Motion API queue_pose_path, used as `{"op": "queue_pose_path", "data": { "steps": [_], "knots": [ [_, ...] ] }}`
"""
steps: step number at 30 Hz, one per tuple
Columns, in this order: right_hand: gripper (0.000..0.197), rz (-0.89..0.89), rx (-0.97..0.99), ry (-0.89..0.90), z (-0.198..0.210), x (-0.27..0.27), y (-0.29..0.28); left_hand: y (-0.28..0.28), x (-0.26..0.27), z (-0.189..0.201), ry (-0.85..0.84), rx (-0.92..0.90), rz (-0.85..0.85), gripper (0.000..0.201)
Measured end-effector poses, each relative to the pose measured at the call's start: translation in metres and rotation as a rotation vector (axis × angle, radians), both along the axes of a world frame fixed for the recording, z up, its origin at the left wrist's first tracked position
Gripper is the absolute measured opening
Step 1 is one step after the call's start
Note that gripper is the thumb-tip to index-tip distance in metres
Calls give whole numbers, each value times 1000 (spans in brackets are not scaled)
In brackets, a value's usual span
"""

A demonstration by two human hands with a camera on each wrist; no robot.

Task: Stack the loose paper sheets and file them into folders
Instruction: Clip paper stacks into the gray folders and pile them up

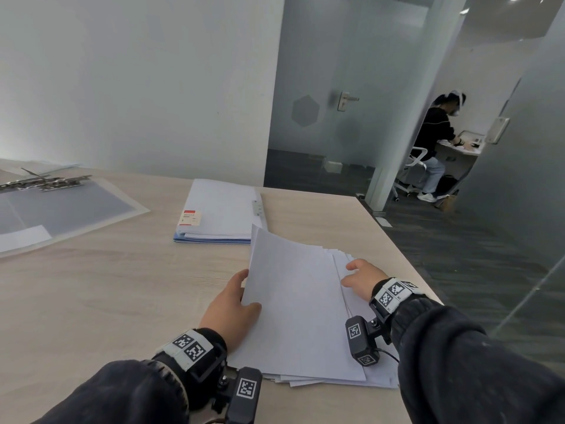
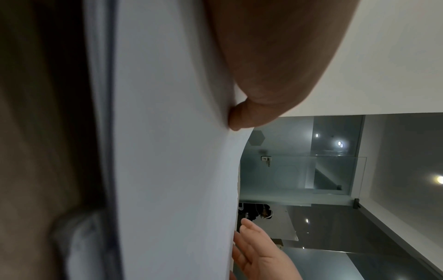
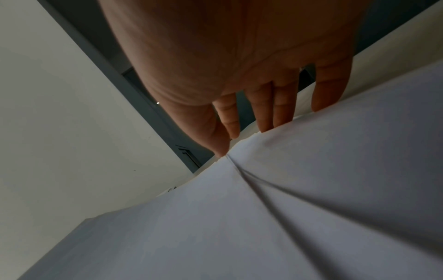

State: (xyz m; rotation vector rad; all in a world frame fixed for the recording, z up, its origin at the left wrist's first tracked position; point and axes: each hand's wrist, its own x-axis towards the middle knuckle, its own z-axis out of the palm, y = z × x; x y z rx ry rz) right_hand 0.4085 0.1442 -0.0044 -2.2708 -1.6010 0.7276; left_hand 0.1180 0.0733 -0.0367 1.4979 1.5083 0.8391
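Paper sheets (image 1: 302,304) lie in a loose, fanned pile at the lower centre of the head view, on our wooden table (image 1: 107,286). Our left hand (image 1: 229,307) grips the left edge of the top sheets, thumb on top, lifting that side. Our right hand (image 1: 362,278) rests on the pile's right side with straight, spread fingers (image 3: 266,111) touching the paper. Just above the pile lies 1 closed folder (image 1: 220,209) bearing a red label. At the left edge of the frame 1 opened folder (image 1: 67,206) lies flat.
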Motion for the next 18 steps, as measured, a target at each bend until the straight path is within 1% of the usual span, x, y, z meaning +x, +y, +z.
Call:
{"op": "queue_pose_path", "data": {
  "steps": [6, 8, 10, 11, 12, 14, 15, 17, 18],
  "knots": [
    [39, -77, 104, 37, 0, 3, 6, 4, 1, -4, 7, -6, 8, 70],
    [40, -97, 150, 80, 1, 5, 7, 6, 2, -4, 18, -4, 8, 69],
    [44, -138, 185, 156, 4, 8, 8, 6, 2, -4, 26, -5, 7, 69],
    [46, -152, 173, 176, 5, 10, 7, 6, 2, -4, 29, -9, 7, 68],
    [42, -161, 143, 177, 6, 13, 8, 6, 2, -5, 31, -12, 8, 68],
    [27, -159, 47, 169, 6, 16, 7, 6, 2, -4, 32, -18, 8, 69],
    [24, -164, 15, 181, 4, 16, 5, 6, 1, -4, 34, -20, 8, 69],
    [26, -109, -69, 105, 6, 13, -2, 5, 2, -3, 36, -20, 2, 69],
    [32, -96, -109, 50, 8, 9, -7, 5, 2, -3, 31, -19, -2, 69]
  ]
}}
